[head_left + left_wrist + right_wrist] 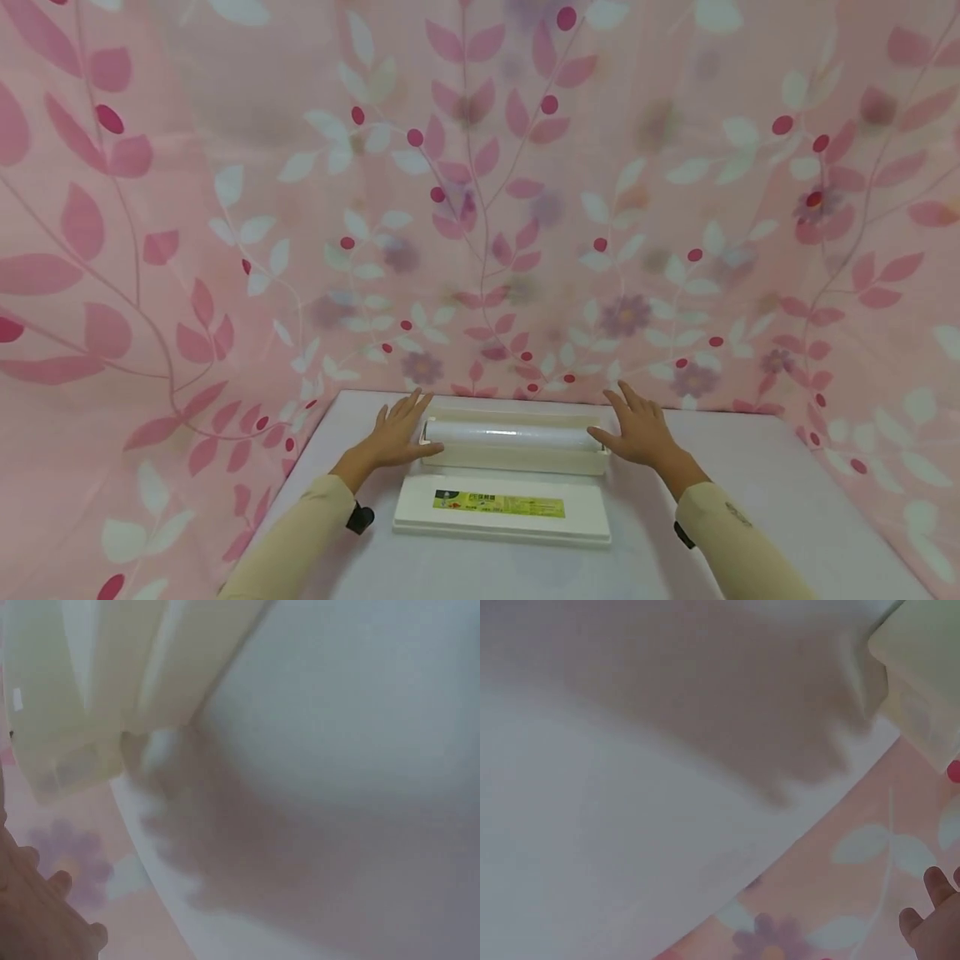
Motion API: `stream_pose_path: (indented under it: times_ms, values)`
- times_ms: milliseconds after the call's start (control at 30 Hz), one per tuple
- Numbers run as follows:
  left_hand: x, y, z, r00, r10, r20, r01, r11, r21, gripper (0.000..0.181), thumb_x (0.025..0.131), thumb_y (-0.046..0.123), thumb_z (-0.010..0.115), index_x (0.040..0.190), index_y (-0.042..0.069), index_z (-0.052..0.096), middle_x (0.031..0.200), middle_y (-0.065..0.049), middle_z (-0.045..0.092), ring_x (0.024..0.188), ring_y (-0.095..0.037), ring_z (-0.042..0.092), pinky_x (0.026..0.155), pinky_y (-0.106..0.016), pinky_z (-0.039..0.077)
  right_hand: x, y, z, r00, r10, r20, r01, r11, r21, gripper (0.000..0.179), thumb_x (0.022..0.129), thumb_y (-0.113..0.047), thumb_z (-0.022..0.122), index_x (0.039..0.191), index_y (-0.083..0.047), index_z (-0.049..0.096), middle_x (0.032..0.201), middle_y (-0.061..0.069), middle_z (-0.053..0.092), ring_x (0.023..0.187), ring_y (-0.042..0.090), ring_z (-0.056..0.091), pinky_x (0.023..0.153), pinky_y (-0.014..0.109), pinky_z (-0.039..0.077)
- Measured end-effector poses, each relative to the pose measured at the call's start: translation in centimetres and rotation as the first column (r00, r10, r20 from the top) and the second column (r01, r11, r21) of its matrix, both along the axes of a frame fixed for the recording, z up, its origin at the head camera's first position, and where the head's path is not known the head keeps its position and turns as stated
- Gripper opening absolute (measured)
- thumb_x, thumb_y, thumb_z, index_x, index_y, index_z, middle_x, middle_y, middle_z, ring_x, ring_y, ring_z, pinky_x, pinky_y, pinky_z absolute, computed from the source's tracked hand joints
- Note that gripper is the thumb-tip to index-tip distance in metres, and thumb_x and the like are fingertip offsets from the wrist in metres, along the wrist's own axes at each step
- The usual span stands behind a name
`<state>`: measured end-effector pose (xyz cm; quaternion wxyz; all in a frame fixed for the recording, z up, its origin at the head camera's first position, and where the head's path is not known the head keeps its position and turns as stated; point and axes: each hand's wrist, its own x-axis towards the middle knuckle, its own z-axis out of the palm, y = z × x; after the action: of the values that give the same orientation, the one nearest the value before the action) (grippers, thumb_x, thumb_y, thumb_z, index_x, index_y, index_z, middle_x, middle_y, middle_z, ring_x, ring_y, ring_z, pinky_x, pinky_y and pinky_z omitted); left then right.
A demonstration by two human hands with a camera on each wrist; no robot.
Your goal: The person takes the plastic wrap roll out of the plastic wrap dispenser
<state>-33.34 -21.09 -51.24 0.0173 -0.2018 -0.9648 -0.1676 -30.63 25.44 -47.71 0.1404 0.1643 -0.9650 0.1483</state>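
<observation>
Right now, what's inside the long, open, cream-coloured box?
A shiny white cylindrical roll lies lengthwise inside the long, open, cream-coloured box, its upper side showing. The roll's underside and whatever lies beneath it cannot be seen, covered by the roll and the box's near wall.

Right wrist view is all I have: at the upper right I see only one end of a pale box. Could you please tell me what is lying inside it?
Observer: In the head view, a white roll lies lengthwise in the open box.
Operator: Thank you. And where is the left grip, please?
Observer: The left grip is at the box's left end, its thumb held apart from the fingers.
Operator: Is there also something on the person's side of the box?
Observer: Yes, a flat white panel bearing a yellow-green label.
</observation>
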Motion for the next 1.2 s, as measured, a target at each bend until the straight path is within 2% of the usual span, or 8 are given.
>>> stream_pose_path:
  times_ms: [267, 400, 533, 633, 800, 933, 1100, 1200]
  values:
    - [-1.0, 1.4, -0.2, 0.997, -0.061, 0.043, 0.058, 0.996, 0.072, 0.102, 0.082, 0.068, 0.066, 0.159, 0.019, 0.020, 0.165, -0.012, 0.019, 0.150, -0.036, 0.023, 0.111, -0.069, 0.025, -0.9, -2.6, 0.2, 0.997, 0.066, 0.048, -0.064, 0.997, -0.044, 0.081, 0.083, -0.057, 0.069, 0.142, -0.006, 0.048, 0.145, 0.024, 0.046, 0.133, 0.046, 0.042, 0.106, 0.068, 0.029]
    - [-1.2, 1.7, -0.1, 0.992, -0.057, 0.109, 0.044, 0.992, 0.115, 0.095, 0.084, 0.065, 0.065, 0.157, 0.018, 0.027, 0.163, -0.011, 0.025, 0.148, -0.035, 0.027, 0.108, -0.071, 0.027, -1.4, -3.6, 0.1, 0.994, 0.103, 0.040, -0.100, 0.993, -0.066, 0.078, 0.083, -0.057, 0.070, 0.139, -0.007, 0.051, 0.142, 0.022, 0.050, 0.131, 0.043, 0.046, 0.103, 0.068, 0.033]
    - [-1.4, 1.9, -0.1, 0.991, -0.043, 0.124, 0.021, 0.985, 0.171, 0.087, 0.087, 0.061, 0.065, 0.154, 0.015, 0.033, 0.160, -0.012, 0.031, 0.145, -0.036, 0.032, 0.107, -0.072, 0.028, -1.6, -4.2, 0.0, 0.993, 0.112, 0.033, -0.109, 0.989, -0.098, 0.072, 0.082, -0.054, 0.072, 0.133, -0.006, 0.057, 0.137, 0.020, 0.056, 0.127, 0.042, 0.050, 0.102, 0.067, 0.036]
    - [-1.4, 2.1, -0.4, 0.988, -0.042, 0.148, 0.017, 0.986, 0.165, 0.089, 0.088, 0.061, 0.064, 0.155, 0.015, 0.030, 0.160, -0.012, 0.029, 0.145, -0.035, 0.034, 0.108, -0.070, 0.029, -1.5, -4.6, -0.3, 0.992, 0.111, 0.055, -0.102, 0.985, -0.140, 0.064, 0.082, -0.049, 0.075, 0.127, -0.006, 0.062, 0.126, 0.017, 0.064, 0.117, 0.038, 0.058, 0.099, 0.062, 0.044]
    - [-1.0, 2.3, -1.0, 0.975, -0.099, 0.200, 0.067, 0.985, 0.162, 0.091, 0.090, 0.060, 0.061, 0.156, 0.010, 0.022, 0.161, -0.015, 0.023, 0.144, -0.036, 0.034, 0.111, -0.065, 0.030, -0.7, -5.6, -1.2, 0.986, 0.104, 0.129, -0.072, 0.970, -0.232, 0.051, 0.081, -0.039, 0.080, 0.118, -0.007, 0.068, 0.112, 0.010, 0.069, 0.105, 0.029, 0.065, 0.093, 0.052, 0.052]
    - [-0.6, 2.1, -0.7, 0.966, -0.119, 0.230, 0.077, 0.980, 0.182, 0.092, 0.092, 0.055, 0.061, 0.156, 0.007, 0.017, 0.162, -0.016, 0.017, 0.146, -0.035, 0.029, 0.116, -0.056, 0.029, -0.7, -6.8, -1.5, 0.971, 0.146, 0.189, -0.088, 0.955, -0.284, 0.049, 0.081, -0.035, 0.081, 0.118, -0.006, 0.068, 0.113, 0.008, 0.069, 0.106, 0.029, 0.064, 0.094, 0.050, 0.052]
    - [-0.8, 2.0, -0.5, 0.961, -0.119, 0.249, 0.069, 0.978, 0.199, 0.092, 0.094, 0.054, 0.060, 0.157, 0.007, 0.013, 0.164, -0.017, 0.010, 0.149, -0.036, 0.023, 0.117, -0.056, 0.027, -1.3, -7.7, -1.3, 0.954, 0.188, 0.232, -0.096, 0.929, -0.357, 0.050, 0.080, -0.029, 0.083, 0.122, -0.008, 0.067, 0.119, 0.008, 0.068, 0.113, 0.031, 0.061, 0.098, 0.051, 0.050]
    - [-1.2, 2.2, -0.6, 0.957, -0.140, 0.253, 0.087, 0.974, 0.210, 0.092, 0.094, 0.055, 0.058, 0.158, 0.007, 0.011, 0.164, -0.018, 0.007, 0.150, -0.036, 0.019, 0.117, -0.056, 0.027, -1.6, -7.8, -1.4, 0.951, 0.190, 0.245, -0.092, 0.927, -0.363, 0.050, 0.079, -0.026, 0.084, 0.123, -0.008, 0.067, 0.121, 0.009, 0.069, 0.113, 0.032, 0.061, 0.099, 0.051, 0.049]
